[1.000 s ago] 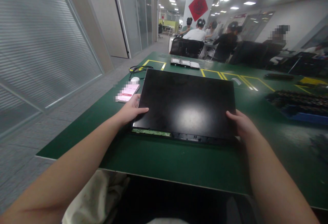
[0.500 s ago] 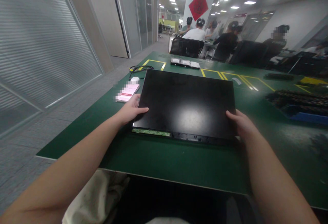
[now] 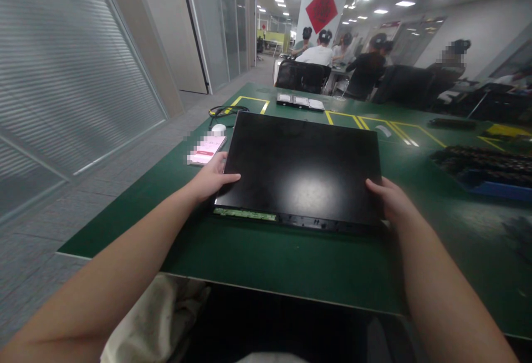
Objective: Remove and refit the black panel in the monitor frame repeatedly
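A black LCD panel [image 3: 299,163] faces up in front of me, over the green table. Along its near edge runs a bare green circuit board strip [image 3: 245,215] on the left and a dark strip on the right. My left hand [image 3: 211,177] grips the panel's left edge, thumb on the screen face and fingers partly behind it. On the opposite edge, my right hand [image 3: 390,199] holds on in the same way, its fingers mostly hidden underneath. Whether the panel touches the table I cannot tell.
Left of the panel lie a lit phone [image 3: 206,148], a white mouse [image 3: 218,129] and a black cable [image 3: 224,111]. Farther back are small flat drive-like units [image 3: 300,102]. A blue tray [image 3: 499,185] with dark parts stands at right. Several people sit beyond the table [image 3: 266,263].
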Motion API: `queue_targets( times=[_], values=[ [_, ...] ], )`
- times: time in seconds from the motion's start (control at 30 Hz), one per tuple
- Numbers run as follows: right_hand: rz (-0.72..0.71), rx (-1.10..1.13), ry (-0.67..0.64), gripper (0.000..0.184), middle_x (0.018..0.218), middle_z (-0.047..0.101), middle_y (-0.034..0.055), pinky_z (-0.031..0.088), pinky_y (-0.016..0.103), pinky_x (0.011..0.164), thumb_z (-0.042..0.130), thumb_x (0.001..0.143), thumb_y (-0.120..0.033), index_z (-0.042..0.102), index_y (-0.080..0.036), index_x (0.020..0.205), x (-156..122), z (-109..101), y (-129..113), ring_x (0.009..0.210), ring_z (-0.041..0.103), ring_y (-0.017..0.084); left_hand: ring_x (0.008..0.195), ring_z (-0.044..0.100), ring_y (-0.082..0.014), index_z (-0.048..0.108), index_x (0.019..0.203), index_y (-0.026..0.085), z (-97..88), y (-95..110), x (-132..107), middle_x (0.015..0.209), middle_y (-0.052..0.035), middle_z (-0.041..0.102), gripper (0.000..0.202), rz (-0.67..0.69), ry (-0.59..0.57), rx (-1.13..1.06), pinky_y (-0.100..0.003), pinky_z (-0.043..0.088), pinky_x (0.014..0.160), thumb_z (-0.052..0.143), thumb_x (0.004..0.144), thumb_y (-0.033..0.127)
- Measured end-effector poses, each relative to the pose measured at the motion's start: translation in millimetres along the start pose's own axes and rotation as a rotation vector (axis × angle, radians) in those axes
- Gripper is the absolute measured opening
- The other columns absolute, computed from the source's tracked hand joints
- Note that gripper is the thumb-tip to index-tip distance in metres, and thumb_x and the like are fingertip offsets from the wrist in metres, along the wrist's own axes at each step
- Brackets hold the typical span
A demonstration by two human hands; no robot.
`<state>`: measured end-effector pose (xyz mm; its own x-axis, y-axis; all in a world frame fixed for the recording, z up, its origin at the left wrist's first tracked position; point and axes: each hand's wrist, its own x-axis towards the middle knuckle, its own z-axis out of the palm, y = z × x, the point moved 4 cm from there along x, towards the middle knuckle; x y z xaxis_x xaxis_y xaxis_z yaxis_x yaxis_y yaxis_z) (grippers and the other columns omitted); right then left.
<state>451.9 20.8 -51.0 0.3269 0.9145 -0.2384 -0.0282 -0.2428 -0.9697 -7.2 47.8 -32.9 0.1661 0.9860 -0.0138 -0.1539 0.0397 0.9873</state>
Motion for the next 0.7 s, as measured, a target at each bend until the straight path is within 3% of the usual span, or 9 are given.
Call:
queue_targets(
  times=[0.23, 0.7],
  values=[
    [0.011, -0.013, 0.003, 0.035, 0.091, 0.078, 0.0041, 0.059, 0.037, 0.062, 0.078, 0.069, -0.031, 0.069, -0.029, 0.103, -0.7, -0.6, -0.7, 0.077, 0.074, 0.027, 0.118, 0.069, -0.0329, 0.050, 0.115, 0.021, 0.6, 0.0, -0.5, 0.117, -0.0098, 0.075, 0.061, 0.009, 0.001, 0.011, -0.054, 0.051, 0.105, 0.082, 0.065, 0.006],
    [-0.006, -0.026, -0.004, 0.035, 0.091, 0.078, 0.0051, 0.060, 0.042, 0.069, 0.078, 0.069, -0.032, 0.068, -0.029, 0.102, 3.4, -2.6, 1.2, 0.082, 0.074, 0.029, 0.115, 0.070, -0.0321, 0.050, 0.114, 0.021, 1.4, 0.8, -0.8, 0.116, -0.0087, 0.075, 0.062, 0.006, -0.006, 0.019, -0.055, 0.051, 0.103, 0.084, 0.064, 0.007]
  ],
)
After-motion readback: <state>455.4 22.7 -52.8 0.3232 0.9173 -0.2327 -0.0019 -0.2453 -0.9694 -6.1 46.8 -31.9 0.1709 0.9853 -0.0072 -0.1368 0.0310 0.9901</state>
